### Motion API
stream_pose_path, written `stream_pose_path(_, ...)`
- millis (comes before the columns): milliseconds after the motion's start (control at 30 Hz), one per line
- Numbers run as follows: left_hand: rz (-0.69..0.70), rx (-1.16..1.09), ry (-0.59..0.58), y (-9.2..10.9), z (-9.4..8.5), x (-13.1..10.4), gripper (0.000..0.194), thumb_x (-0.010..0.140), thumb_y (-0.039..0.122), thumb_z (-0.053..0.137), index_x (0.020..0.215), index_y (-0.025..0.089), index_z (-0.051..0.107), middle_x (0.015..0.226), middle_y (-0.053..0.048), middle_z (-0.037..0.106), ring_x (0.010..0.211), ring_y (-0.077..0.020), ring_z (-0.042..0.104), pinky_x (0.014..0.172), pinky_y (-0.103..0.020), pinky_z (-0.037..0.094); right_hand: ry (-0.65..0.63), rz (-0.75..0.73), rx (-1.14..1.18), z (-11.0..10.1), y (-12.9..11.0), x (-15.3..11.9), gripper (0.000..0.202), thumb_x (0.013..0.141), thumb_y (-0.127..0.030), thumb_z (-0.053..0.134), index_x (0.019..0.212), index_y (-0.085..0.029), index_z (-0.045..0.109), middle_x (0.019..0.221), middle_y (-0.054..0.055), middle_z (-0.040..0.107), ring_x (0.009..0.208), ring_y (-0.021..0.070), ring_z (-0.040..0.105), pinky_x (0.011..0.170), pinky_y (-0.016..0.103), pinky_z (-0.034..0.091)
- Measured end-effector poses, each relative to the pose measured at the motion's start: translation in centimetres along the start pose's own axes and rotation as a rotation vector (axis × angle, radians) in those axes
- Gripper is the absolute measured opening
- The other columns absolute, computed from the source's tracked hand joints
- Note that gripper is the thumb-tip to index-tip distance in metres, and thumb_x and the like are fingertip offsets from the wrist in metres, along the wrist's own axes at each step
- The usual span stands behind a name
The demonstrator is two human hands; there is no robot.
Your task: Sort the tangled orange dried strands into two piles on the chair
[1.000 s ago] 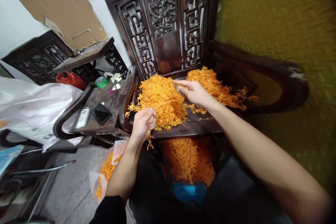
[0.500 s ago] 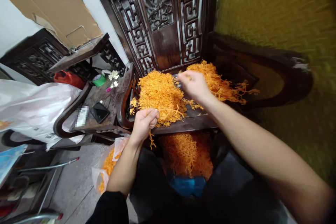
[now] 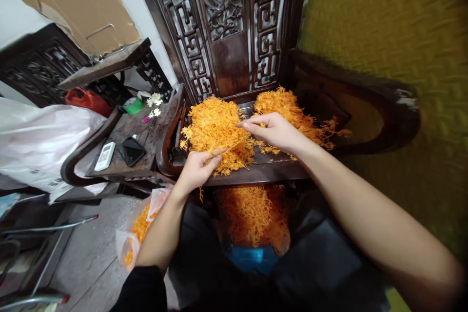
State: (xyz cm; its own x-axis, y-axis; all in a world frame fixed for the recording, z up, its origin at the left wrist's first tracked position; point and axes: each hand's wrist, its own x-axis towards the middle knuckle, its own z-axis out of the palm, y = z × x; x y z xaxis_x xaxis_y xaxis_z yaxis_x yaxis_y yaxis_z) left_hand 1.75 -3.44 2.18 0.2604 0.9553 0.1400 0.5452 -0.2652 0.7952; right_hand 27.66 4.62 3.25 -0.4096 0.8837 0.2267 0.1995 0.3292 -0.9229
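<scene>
My left hand (image 3: 195, 173) is closed around thin orange branching strands (image 3: 232, 147), whose loose end hangs below the wrist. Above and to the right, my right hand (image 3: 278, 130) pinches with thumb and forefinger over the left pile; what lies between the fingertips is too small to make out. The left pile (image 3: 212, 114) of crumbly orange pieces sits on a dark wooden chair seat (image 3: 261, 173). Behind my right hand lies a second pile (image 3: 278, 101) of longer branching orange strands. More orange strands (image 3: 252, 212) fill a blue-bottomed container (image 3: 252, 257) between my knees.
A carved chair back (image 3: 230, 66) and curved armrest (image 3: 400, 107) bound the seat. On the left side table (image 3: 124, 126) are a black phone (image 3: 130, 151), a white device (image 3: 105, 156) and green tape (image 3: 133, 106). A plastic bag (image 3: 141, 226) with orange pieces stands on the floor.
My right hand has come down and left, from between the two piles to over the left pile. My left hand's fingers have loosened a little around the strands. The view has shifted slightly.
</scene>
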Motion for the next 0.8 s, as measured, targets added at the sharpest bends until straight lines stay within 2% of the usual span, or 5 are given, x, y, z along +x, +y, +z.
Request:
stream_pose_path(200, 0.031, 0.095, 0.019, 0.8, 0.9, -0.1, 0.035, 0.096, 0.041, 0.061, 0.100, 0.013, 0.083, 0.061, 0.001, 0.063, 0.052, -0.0097, 0.044, 0.055, -0.022, 0.034, -0.147, -0.057, -0.100, 1.2, -0.2, -0.5, 0.038, 0.085, -0.056, 0.072, 0.096, -0.021, 0.082, 0.096, 0.006, 0.075, 0.085, 0.0184, 0.065, 0.084, 0.034, 0.048)
stream_pose_path(300, 0.100, 0.118, 0.040, 1.1, 0.9, 0.1, 0.033, 0.096, 0.037, 0.060, 0.091, 0.013, 0.083, 0.052, 0.004, 0.049, 0.048, -0.0081, 0.036, 0.052, -0.022, 0.029, -0.189, -0.029, -0.118, 1.8, 0.3, -0.2, 0.045, 0.082, -0.063, 0.073, 0.077, -0.019, 0.077, 0.077, 0.004, 0.069, 0.071, 0.0153, 0.059, 0.070, 0.031, 0.044)
stream_pose_path(500, 0.090, 0.083, 0.151, 0.3, 0.0, 0.3, 0.036, 0.096, 0.038, 0.060, 0.085, 0.011, 0.081, 0.067, -0.002, 0.067, 0.057, -0.0117, 0.053, 0.059, -0.023, 0.039, 0.427, 0.158, 0.328, -0.2, 1.9, 1.1, 0.059, 0.079, -0.076, 0.070, 0.067, -0.023, 0.046, 0.047, -0.009, 0.030, 0.042, 0.0073, 0.026, 0.044, 0.026, 0.017)
stream_pose_path(700, 0.108, 0.075, 0.113, -0.4, 0.0, 0.4, 0.038, 0.097, 0.043, 0.060, 0.098, 0.013, 0.084, 0.073, -0.003, 0.072, 0.060, -0.0130, 0.057, 0.061, -0.024, 0.042, 0.056, 0.264, 0.462, 1.9, 1.0, -0.6, 0.043, 0.086, -0.059, 0.073, 0.085, -0.021, 0.053, 0.067, 0.001, 0.067, 0.038, 0.0070, 0.045, 0.038, 0.022, 0.020)
stream_pose_path(800, 0.130, 0.078, 0.093, -0.1, 0.0, 0.4, 0.036, 0.097, 0.041, 0.061, 0.095, 0.014, 0.083, 0.071, -0.002, 0.071, 0.058, -0.0121, 0.054, 0.058, -0.023, 0.040, -0.024, 0.220, 0.484, 3.5, 0.5, -0.9, 0.034, 0.083, -0.046, 0.079, 0.089, -0.020, 0.057, 0.076, 0.000, 0.069, 0.041, 0.0072, 0.051, 0.042, 0.022, 0.030)
